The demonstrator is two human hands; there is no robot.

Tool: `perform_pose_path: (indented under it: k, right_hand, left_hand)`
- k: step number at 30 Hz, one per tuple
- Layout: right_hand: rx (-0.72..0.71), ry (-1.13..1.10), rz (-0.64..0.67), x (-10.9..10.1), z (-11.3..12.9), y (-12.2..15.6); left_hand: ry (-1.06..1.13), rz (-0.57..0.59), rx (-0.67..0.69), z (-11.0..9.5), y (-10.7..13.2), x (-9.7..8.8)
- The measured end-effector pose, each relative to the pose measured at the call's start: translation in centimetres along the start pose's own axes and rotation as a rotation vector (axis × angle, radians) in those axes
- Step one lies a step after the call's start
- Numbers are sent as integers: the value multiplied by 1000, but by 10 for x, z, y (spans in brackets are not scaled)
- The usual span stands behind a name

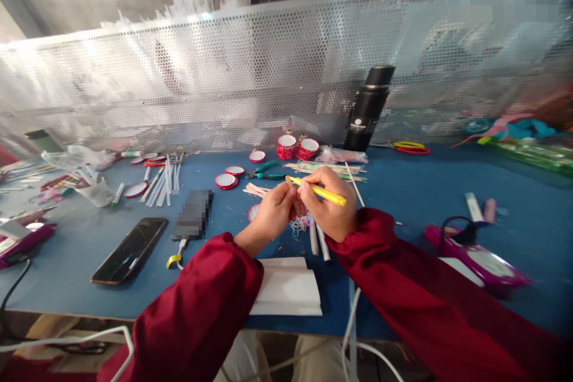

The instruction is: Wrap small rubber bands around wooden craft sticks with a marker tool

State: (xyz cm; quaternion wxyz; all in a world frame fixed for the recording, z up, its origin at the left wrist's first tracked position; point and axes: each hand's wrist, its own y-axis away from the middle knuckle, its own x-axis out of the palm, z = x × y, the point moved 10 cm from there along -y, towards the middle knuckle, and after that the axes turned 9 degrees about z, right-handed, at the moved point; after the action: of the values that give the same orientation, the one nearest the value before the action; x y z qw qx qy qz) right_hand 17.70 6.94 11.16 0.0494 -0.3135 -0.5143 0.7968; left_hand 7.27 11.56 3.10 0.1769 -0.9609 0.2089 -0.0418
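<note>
Head view: the right hand (330, 208) is clamped on a yellow tool (320, 191), its tip against the left hand (274, 212), whose fingers pinch a small brown stick (294, 194). Both hands meet above the blue table (403, 203), over a tangle of threads (301, 225) and white rods (319, 243). A white block (286, 289) lies nearer, with pliers (265, 172), red drums (287, 147) and a black flask (369, 108) beyond. A phone (129, 249) lies to the left.

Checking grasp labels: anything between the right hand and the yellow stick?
Nothing visible. The right hand already grips the yellow stick, whose far tip meets the brown stick pinched in the left hand.
</note>
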Motion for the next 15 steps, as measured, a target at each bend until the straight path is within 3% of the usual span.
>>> perform_pose_path:
  k: [15]
  right_hand:
    - [13, -13, 18, 2, -2, 0]
  left_hand:
    - [-17, 24, 0, 3, 1, 1]
